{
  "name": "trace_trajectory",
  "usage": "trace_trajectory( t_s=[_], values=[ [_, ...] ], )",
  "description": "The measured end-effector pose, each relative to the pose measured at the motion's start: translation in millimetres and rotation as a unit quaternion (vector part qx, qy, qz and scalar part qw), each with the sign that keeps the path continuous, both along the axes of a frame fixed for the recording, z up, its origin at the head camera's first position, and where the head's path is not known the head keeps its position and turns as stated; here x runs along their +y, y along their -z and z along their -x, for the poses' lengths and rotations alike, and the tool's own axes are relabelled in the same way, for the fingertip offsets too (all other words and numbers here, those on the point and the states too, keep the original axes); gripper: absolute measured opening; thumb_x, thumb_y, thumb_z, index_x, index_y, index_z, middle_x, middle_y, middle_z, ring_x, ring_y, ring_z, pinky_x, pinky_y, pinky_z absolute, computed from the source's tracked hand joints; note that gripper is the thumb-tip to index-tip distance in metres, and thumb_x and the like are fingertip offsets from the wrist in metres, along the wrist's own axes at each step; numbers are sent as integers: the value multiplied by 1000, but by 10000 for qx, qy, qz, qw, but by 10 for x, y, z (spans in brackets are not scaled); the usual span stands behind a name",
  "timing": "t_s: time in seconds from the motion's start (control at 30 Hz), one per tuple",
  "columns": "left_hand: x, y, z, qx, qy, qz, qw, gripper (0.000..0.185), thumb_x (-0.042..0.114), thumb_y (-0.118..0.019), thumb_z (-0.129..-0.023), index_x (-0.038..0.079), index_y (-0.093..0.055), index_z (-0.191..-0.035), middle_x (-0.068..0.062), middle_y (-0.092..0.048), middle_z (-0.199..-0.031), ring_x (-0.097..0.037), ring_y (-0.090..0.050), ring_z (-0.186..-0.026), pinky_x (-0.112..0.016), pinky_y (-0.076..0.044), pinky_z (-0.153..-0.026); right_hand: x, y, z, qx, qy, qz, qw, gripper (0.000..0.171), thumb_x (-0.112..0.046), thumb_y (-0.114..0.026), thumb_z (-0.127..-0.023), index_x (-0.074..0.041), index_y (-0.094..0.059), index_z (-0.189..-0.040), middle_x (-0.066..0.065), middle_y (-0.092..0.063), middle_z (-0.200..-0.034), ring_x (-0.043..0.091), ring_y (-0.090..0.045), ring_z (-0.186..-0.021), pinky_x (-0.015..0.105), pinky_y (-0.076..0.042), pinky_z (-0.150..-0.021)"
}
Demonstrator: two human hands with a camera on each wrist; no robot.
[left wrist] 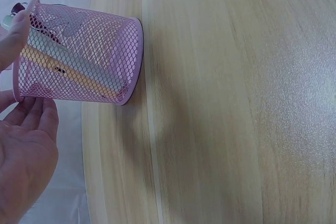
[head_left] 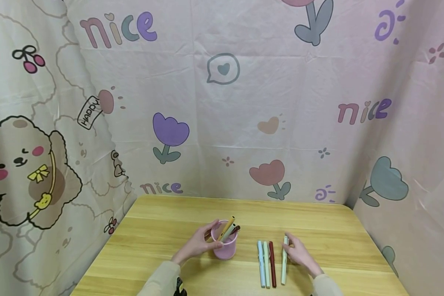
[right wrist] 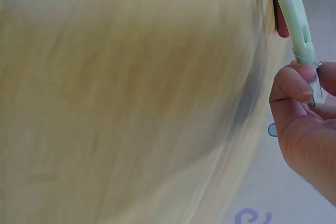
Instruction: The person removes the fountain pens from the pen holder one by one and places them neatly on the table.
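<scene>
My left hand (head_left: pixel 197 243) grips a pink mesh pen cup (head_left: pixel 225 251) near its rim, thumb on the near side and fingers round the far side. The cup stands upright on the table. A yellow pen (head_left: pixel 227 227), a pale green pen (head_left: pixel 227 233) and a dark red pen (head_left: pixel 236 229) lean inside it. Over to the right, my right hand (head_left: pixel 299 251) pinches a light green pen (right wrist: pixel 292 11) by its clip end between thumb and fingers. In the head view this pen points toward me, just right of a row of pens.
Side by side on the wooden table (head_left: pixel 163 222) lie a light blue pen (head_left: pixel 261 265), another light green pen (head_left: pixel 267 265) and a dark red pen (head_left: pixel 272 265), between the cup and my right hand. A printed cloth (head_left: pixel 214 119) hangs behind the table and along both sides.
</scene>
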State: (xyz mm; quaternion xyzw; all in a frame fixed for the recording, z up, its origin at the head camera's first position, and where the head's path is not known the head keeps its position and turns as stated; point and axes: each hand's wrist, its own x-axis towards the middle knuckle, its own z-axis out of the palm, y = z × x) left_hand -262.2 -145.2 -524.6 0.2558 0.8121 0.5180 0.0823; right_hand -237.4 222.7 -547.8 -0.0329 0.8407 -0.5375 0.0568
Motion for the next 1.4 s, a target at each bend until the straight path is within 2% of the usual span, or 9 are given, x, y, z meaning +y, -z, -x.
trace_trajectory(
  t_s=[0.07,0.17,0.53,0.77,0.9,1.07,1.2,1.4],
  values=[
    [-1,-1,1,5,-8,7,10000,90,19,-77,-88,-12,-23,-153,-34,-32,-157,-52,-36,-144,-59,-32,-120,7,-6,-12,-177,-147,168,9996,64,2,-48,-96,21,-17,-149,25,-55,-104,4,-38,-48,11,-33,-41],
    [-1,-3,1,1,-12,11,10000,90,19,-77,-88,-12,-23,-154,-33,-32,-157,-52,-36,-144,-59,-32,-120,15,-3,-17,-246,-267,139,9992,65,2,-48,-96,21,-16,-149,24,-54,-105,5,-39,-50,11,-33,-42],
    [4,6,4,8,11,0,10000,90,20,-77,-88,-12,-23,-153,-34,-32,-157,-52,-36,-144,-59,-31,-120,42,58,13,-26,-292,-60,9996,63,1,-61,-92,22,-31,-143,14,-57,-95,8,-48,-53,15,-43,-42],
    [2,4,7,16,23,-8,10000,91,20,-77,-88,-13,-22,-153,-34,-32,-157,-52,-36,-144,-59,-31,-120,62,111,28,-20,-361,-222,9991,62,-4,-67,-91,19,-38,-141,4,-50,-81,9,-50,-52,17,-45,-41],
    [2,6,6,28,15,11,10000,91,20,-77,-88,-13,-22,-153,-34,-32,-157,-52,-37,-144,-59,-31,-120,46,124,36,2,-282,-365,9989,59,-4,-69,-90,17,-42,-138,3,-48,-76,10,-49,-49,18,-44,-39],
    [3,8,3,32,3,39,10000,91,19,-77,-88,-13,-21,-153,-34,-32,-157,-52,-37,-143,-60,-32,-120,20,144,55,-33,-239,-578,9980,53,-3,-68,-91,15,-46,-136,3,-51,-75,11,-50,-48,18,-44,-39],
    [8,5,3,-9,4,-4,10000,91,18,-76,-88,-13,-21,-153,-34,-33,-157,-52,-37,-144,-59,-32,-120,10,145,57,-95,-214,-540,9983,49,-5,-66,-93,14,-47,-134,3,-51,-75,10,-50,-49,18,-44,-39],
    [0,-1,1,-4,-3,8,10000,90,18,-77,-88,-13,-23,-153,-34,-33,-157,-52,-38,-143,-58,-33,-120,33,149,37,57,-310,-387,9988,43,-5,-57,-98,18,-45,-132,8,-57,-71,11,-51,-47,22,-47,-38]
  ],
)
